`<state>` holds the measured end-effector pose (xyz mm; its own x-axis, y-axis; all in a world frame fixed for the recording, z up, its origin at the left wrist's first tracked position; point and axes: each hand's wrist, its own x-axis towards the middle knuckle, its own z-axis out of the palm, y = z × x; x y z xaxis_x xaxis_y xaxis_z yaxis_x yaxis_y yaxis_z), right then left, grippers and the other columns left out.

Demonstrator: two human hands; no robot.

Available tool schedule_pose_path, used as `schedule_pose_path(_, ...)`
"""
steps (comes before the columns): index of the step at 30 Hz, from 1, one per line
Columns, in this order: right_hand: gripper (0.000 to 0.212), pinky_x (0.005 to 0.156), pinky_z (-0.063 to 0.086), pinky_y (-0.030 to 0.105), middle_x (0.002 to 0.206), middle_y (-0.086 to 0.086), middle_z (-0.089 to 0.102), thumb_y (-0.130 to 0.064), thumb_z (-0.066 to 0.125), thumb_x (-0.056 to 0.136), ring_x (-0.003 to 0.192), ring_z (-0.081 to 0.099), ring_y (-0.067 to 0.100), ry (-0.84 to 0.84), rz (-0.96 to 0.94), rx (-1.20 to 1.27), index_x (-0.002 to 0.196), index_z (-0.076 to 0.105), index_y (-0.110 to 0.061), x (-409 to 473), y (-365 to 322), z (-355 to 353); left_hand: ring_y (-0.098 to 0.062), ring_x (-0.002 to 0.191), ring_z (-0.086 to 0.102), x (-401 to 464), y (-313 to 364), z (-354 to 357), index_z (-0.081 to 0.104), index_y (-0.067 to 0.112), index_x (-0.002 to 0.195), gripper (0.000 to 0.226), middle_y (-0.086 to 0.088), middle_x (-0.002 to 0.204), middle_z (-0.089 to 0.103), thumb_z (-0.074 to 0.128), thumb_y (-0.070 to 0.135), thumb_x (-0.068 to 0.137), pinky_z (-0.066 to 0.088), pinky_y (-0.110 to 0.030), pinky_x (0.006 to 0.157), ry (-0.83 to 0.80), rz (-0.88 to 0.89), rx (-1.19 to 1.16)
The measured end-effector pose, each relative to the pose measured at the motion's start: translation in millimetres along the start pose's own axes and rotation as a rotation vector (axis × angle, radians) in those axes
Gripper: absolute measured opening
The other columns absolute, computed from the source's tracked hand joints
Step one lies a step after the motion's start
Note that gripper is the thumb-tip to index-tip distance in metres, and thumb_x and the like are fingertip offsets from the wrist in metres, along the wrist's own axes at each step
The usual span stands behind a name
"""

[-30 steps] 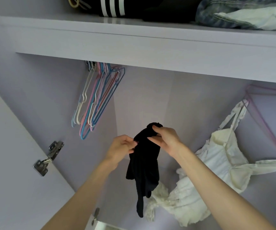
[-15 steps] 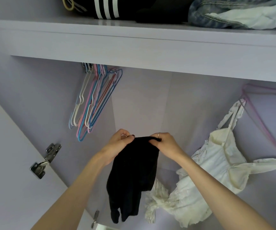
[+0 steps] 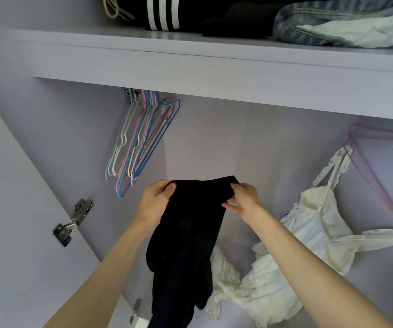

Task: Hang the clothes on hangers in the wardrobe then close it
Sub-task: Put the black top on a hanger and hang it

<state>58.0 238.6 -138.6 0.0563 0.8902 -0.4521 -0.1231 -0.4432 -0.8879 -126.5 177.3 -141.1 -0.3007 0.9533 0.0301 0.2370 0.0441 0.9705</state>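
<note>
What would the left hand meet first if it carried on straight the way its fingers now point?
Probably the bunch of empty hangers up and ahead of the left hand, which grips the black garment; depth is unclear.

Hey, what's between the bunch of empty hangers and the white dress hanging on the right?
In the head view, the black garment, held up by the left hand and right hand.

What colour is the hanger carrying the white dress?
Pale pink, a thin wire hanger at the right of the head view, with the white dress hung from it.
</note>
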Motion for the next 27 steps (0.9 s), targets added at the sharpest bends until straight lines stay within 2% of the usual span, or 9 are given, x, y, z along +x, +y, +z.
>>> schedule_pose_path(3,0.010,0.068,0.052,0.038,0.088,0.012,0.060,-0.003,0.048,0.093,0.079,0.060,0.024,0.010,0.017,0.054,0.101,0.053,-0.006,0.3,-9.3,3.4,-0.009,0.075,0.055,1.2,1.4,-8.2,0.060,0.012,0.085,0.016,0.001,0.078,0.059,0.048,0.008,0.094,0.043,-0.011,0.066,-0.100,0.048,0.131)
schedule_pose_path(7,0.009,0.078,0.049,0.028,0.092,0.007,0.064,-0.010,0.061,0.084,0.088,0.061,0.021,0.052,-0.280,-0.401,0.092,0.064,-0.012,-2.8,-27.0,0.2,-0.012,0.065,0.054,5.0,-2.3,-22.4,0.058,0.020,0.086,0.003,0.002,0.068,0.056,0.060,0.021,0.088,0.040,-0.021,0.060,-0.154,0.120,0.428)
schedule_pose_path(11,0.009,0.065,0.047,0.020,0.075,-0.002,0.063,-0.009,0.061,0.083,0.073,0.060,0.010,-0.189,-0.415,-0.583,0.085,0.068,-0.013,-24.0,-41.2,15.5,-0.011,0.050,0.045,5.1,6.8,-15.5,0.060,0.022,0.106,0.019,-0.001,0.053,0.046,0.059,0.029,0.089,0.035,-0.023,0.048,-0.187,0.231,0.644)
schedule_pose_path(15,0.008,0.063,0.049,0.018,0.074,-0.001,0.065,-0.008,0.063,0.083,0.069,0.061,0.009,-0.331,-0.432,-0.543,0.085,0.069,-0.013,-37.7,-42.6,30.3,-0.019,0.062,0.062,2.9,20.2,1.3,0.051,0.023,0.121,0.031,-0.013,0.069,0.065,0.056,0.024,0.090,0.053,-0.033,0.068,-0.210,0.249,0.552)
schedule_pose_path(17,0.009,0.067,0.050,0.018,0.079,0.000,0.066,-0.009,0.064,0.084,0.073,0.062,0.011,-0.327,-0.451,-0.546,0.090,0.070,-0.010,-36.4,-38.9,31.4,-0.023,0.062,0.060,1.6,22.6,9.1,0.058,0.017,0.098,0.009,-0.007,0.061,0.060,0.055,0.022,0.091,0.051,-0.034,0.065,-0.142,0.279,0.555)
schedule_pose_path(20,0.016,0.074,0.048,0.019,0.089,0.000,0.066,-0.015,0.067,0.084,0.086,0.062,0.013,-0.298,-0.529,-0.665,0.098,0.070,-0.011,-27.6,-35.2,23.1,-0.024,0.062,0.049,5.9,18.9,11.2,0.042,0.013,0.067,0.024,0.002,0.059,0.044,0.053,0.014,0.088,0.033,-0.028,0.057,0.111,0.292,0.557)
schedule_pose_path(22,0.019,0.079,0.049,0.025,0.096,0.001,0.066,-0.021,0.065,0.086,0.091,0.061,0.015,-0.220,-0.610,-0.936,0.102,0.069,-0.012,-16.8,-31.7,12.3,-0.022,0.063,0.046,6.1,17.4,7.6,0.039,0.013,0.064,0.026,-0.001,0.066,0.044,0.052,0.008,0.087,0.026,-0.021,0.054,0.223,0.303,0.478)
schedule_pose_path(24,0.022,0.083,0.051,0.032,0.105,0.008,0.066,-0.021,0.059,0.090,0.097,0.061,0.024,-0.106,-0.629,-1.161,0.108,0.066,-0.012,-5.5,-24.8,1.1,-0.018,0.065,0.048,5.1,20.6,5.2,0.046,0.010,0.070,0.019,-0.005,0.072,0.050,0.050,0.006,0.087,0.033,-0.017,0.054,0.218,0.309,0.363)
schedule_pose_path(27,0.024,0.084,0.049,0.033,0.113,0.013,0.064,-0.015,0.053,0.092,0.105,0.059,0.031,0.051,-0.564,-1.232,0.113,0.065,-0.011,8.7,-8.7,-16.2,-0.008,0.055,0.035,2.6,29.9,-0.2,0.039,0.014,0.064,0.027,0.001,0.060,0.038,0.047,0.006,0.088,0.032,-0.016,0.052,0.222,0.207,0.078)
